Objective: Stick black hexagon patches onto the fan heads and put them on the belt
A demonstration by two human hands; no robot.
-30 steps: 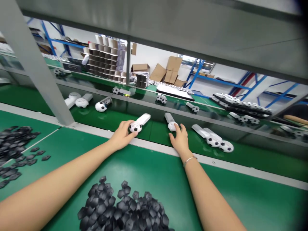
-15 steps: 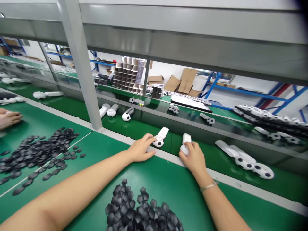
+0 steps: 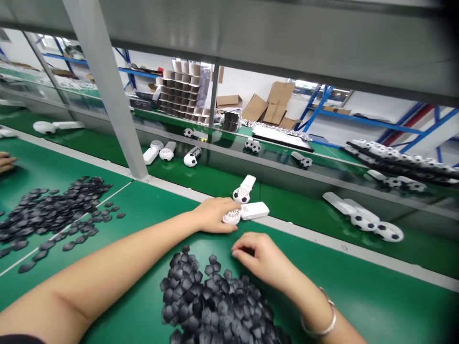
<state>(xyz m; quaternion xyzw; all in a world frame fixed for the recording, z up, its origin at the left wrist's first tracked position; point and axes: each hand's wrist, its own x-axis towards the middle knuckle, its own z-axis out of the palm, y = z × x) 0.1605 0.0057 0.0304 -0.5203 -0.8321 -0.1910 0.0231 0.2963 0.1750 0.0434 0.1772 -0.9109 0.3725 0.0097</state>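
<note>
A white hand-held fan (image 3: 255,210) with a round, football-like head lies at the edge of the green bench, its handle pointing right. My left hand (image 3: 215,215) is closed over the fan's head, covering part of it. Just behind stands off a second fan (image 3: 242,193), on the conveyor, its head marked with black patches. My right hand (image 3: 263,258) hovers over the bench beside a pile of black pentagon pieces (image 3: 218,301). Its thumb and fingers curl together in a loose loop, and nothing shows in them.
More fans (image 3: 373,222) lie on the green conveyor belt (image 3: 297,210), behind a metal rail (image 3: 308,234). A grey post (image 3: 114,105) rises left of centre. Another black pile (image 3: 64,205) lies to the left, near a co-worker's hand (image 3: 5,162). Boxes and shelves stand beyond.
My right hand has let go of the fan and come back toward me over the bench. That fan now lies under my left hand, which has left the other fan.
</note>
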